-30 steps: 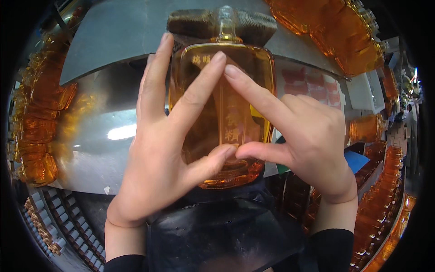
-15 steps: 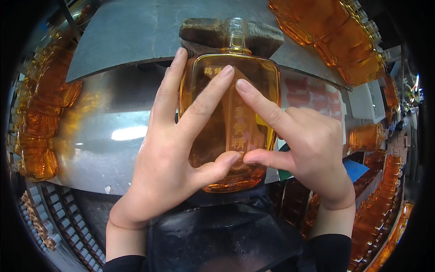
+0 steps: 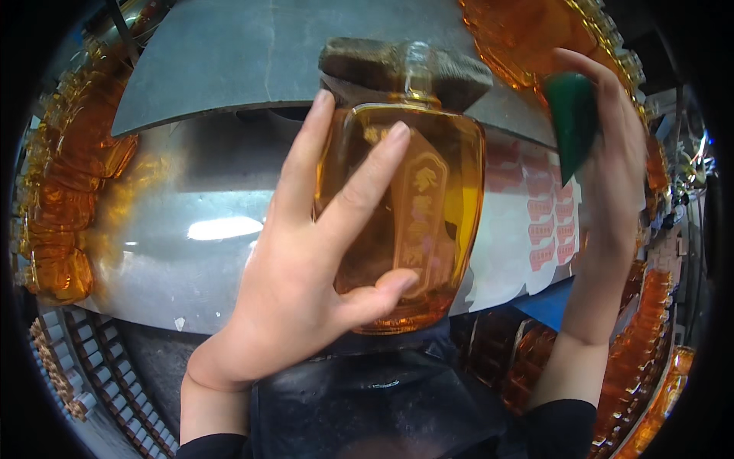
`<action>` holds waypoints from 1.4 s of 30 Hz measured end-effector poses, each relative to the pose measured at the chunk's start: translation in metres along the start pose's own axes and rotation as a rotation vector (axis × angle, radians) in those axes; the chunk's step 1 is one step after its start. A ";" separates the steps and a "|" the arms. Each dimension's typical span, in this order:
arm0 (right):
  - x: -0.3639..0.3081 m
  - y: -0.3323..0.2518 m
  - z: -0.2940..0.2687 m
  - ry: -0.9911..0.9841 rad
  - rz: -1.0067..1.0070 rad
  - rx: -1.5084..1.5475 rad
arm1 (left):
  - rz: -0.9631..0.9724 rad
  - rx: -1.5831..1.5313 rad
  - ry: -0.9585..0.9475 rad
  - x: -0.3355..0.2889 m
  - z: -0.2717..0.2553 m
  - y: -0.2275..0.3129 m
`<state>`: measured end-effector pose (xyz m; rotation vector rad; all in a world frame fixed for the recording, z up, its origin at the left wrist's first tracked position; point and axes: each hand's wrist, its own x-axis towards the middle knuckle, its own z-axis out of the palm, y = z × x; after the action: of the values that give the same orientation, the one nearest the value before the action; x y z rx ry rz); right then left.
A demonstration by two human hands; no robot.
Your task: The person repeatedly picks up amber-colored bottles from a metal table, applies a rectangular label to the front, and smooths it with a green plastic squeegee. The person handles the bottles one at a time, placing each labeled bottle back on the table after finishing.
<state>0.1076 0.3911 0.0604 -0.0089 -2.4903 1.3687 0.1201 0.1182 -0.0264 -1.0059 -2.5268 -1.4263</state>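
A flat glass bottle of amber liquid (image 3: 460, 183) lies face up before me, its neck on a dark, cloth-wrapped rest (image 3: 359, 60). An elongated label with gold characters (image 3: 424, 222) sits on its front. My left hand (image 3: 294, 252) is spread over the bottle's left side, thumb and forefinger at the label's lower and upper parts. Off to the right and apart from the bottle, my right hand (image 3: 618, 145) is raised, blurred, with a green, scraper-like flat piece (image 3: 572, 122) in its fingers.
A sheet of reddish labels (image 3: 541, 218) lies right of the bottle. More amber bottles stand at the left (image 3: 61, 260) and upper right (image 3: 535, 38). A raised grey metal plate (image 3: 229, 61) spans the back. Rows of small pale cylinders (image 3: 107, 375) fill the lower left.
My right hand has left the label and swung up and right, bringing the green piece into full view. The bottle and my left hand have shifted slightly right and nearer.
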 end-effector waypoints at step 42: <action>-0.071 -0.047 0.099 -0.862 -0.714 -0.280 | -0.306 -0.297 0.289 -0.025 -0.017 -0.015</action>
<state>0.1557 0.2735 0.0313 1.5243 -2.7954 0.7730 0.1268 0.0870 -0.0368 -0.4037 -2.3739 -1.9122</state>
